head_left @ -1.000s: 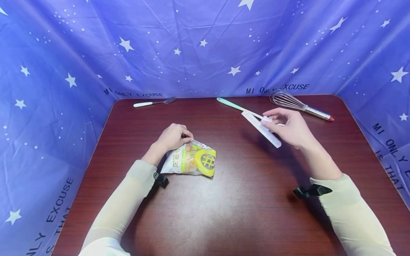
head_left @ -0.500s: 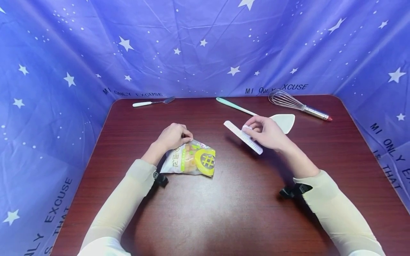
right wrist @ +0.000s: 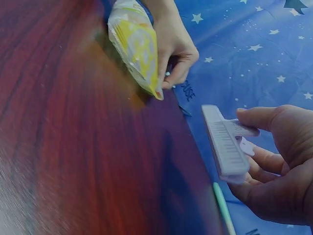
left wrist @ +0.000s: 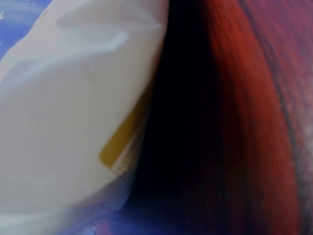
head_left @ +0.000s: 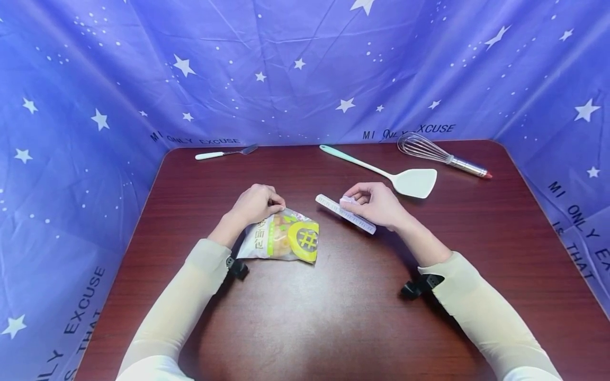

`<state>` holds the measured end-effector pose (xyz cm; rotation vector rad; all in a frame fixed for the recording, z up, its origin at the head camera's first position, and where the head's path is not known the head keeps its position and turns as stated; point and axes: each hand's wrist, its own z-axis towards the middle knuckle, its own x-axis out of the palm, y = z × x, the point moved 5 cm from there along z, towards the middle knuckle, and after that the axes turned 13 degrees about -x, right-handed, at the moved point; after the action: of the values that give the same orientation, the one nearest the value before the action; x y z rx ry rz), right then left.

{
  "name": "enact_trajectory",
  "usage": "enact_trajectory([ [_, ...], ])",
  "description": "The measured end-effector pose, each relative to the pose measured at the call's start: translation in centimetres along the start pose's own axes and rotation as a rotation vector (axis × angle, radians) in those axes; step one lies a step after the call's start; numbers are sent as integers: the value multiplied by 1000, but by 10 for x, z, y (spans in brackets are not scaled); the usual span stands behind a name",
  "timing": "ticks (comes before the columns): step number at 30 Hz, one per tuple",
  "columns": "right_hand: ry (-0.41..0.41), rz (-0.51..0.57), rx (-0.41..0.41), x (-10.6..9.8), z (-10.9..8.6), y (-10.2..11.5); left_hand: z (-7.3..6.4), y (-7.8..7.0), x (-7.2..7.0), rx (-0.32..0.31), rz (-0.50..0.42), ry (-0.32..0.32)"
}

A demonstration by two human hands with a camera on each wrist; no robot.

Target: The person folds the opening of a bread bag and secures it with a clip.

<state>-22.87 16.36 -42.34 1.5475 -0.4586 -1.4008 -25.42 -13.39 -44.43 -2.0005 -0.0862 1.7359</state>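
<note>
In the head view my left hand (head_left: 257, 204) pinches the upper edge of a snack bag (head_left: 281, 238), printed yellow and green with a see-through part. The bag's pale side (left wrist: 73, 107) fills much of the left wrist view. My right hand (head_left: 376, 205) holds a pale lilac bag clip (head_left: 345, 214) above the table, to the right of the bag and apart from it. Up close in the right wrist view, thumb and fingers squeeze the handles of the clip (right wrist: 226, 144), and its long ribbed bar faces the bag.
On the dark red table (head_left: 333, 317), a white spatula with a mint handle (head_left: 391, 174) lies behind the right hand. A whisk (head_left: 443, 156) is at the back right, a small white-handled spreader (head_left: 226, 153) at the back left. A starry blue cloth (head_left: 286, 69) hangs around the table.
My right hand has carried the bag clip left and toward me, closer to the bag, uncovering the spatula's blade. The left hand and the bag have stayed almost still.
</note>
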Motion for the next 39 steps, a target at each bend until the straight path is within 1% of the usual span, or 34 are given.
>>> enact_trajectory([
  [3,4,15,37,7,1,-5,1,0,1,7,4,-2],
  [9,8,114,96,17,1,-11,2,1,1,6,6,-6],
  [14,15,139,131,21,0,-16,3,1,1,10,-3,-8],
  [17,25,156,139,24,-1,-18,3,0,1,14,-1,-8],
  [22,41,191,130,30,-1,-21,2,0,0,4,5,0],
  [27,36,205,133,32,-2,-23,2,0,1,6,5,-1],
  [33,38,200,156,32,-3,-24,1,-1,0,30,5,-19],
  [39,29,275,198,31,-3,-26,1,0,0,18,0,-19],
])
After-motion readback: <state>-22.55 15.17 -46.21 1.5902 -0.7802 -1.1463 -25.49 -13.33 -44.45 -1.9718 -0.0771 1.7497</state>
